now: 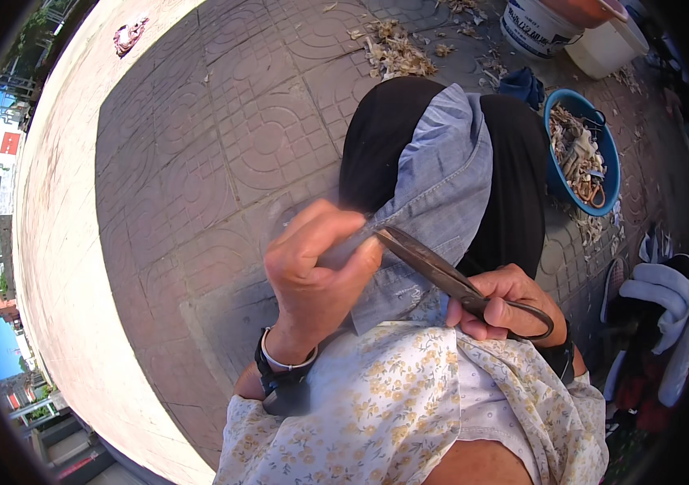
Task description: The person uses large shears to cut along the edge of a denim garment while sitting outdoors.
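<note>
A pair of dark, worn scissors [433,267] lies in my right hand [514,303], whose fingers are wrapped about the handle loops. Its blades look closed and point up and to the left across my lap. At the blade tips is my left hand [316,271], thumb and forefinger pinched together close to the metal. Whatever sits in that pinch, if anything, is too small and blurred to make out. Under both hands a faded blue denim cloth [450,178] is draped over my dark trousers.
To the right stands a blue tub [553,153] with pale dry scraps and an orange-handled tool. Beyond it are a white bucket [526,32] and a cream tub [603,52]. Pale shavings [393,52] litter the paving. A person's shoe [613,283] shows at far right.
</note>
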Motion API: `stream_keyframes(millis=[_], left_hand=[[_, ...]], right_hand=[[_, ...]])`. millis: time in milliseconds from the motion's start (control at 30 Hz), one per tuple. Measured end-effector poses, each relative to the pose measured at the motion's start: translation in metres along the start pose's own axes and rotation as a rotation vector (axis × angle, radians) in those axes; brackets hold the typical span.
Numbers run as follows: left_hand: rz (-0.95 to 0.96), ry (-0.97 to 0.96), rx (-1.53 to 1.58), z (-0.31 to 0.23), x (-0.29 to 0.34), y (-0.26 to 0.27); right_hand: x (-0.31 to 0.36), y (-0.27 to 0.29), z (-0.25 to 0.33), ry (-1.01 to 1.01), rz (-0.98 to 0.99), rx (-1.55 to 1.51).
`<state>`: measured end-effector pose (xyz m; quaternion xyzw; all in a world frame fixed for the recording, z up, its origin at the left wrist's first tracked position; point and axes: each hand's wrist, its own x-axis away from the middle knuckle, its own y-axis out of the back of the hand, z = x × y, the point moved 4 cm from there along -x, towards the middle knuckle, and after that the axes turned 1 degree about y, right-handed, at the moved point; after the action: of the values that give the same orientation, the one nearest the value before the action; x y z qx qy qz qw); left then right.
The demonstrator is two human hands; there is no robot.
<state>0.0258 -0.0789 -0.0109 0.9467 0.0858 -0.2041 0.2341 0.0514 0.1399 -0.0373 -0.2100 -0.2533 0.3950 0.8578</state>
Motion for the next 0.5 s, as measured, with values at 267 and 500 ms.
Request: stream_keyframes(millis=[267,500], left_hand=[[-0.023,-0.082,-0.085,-0.0012,0.0008,0.0009],[-0.059,-0.159,-0.225,-0.0063,0.0007,0.0009]], right_hand=[[-0.0005,0.0029,-0.0075,-0.011,0.033,-0.061],[-0.0009,0.0030,-0.0077,-0.038,0.051,-0.149]])
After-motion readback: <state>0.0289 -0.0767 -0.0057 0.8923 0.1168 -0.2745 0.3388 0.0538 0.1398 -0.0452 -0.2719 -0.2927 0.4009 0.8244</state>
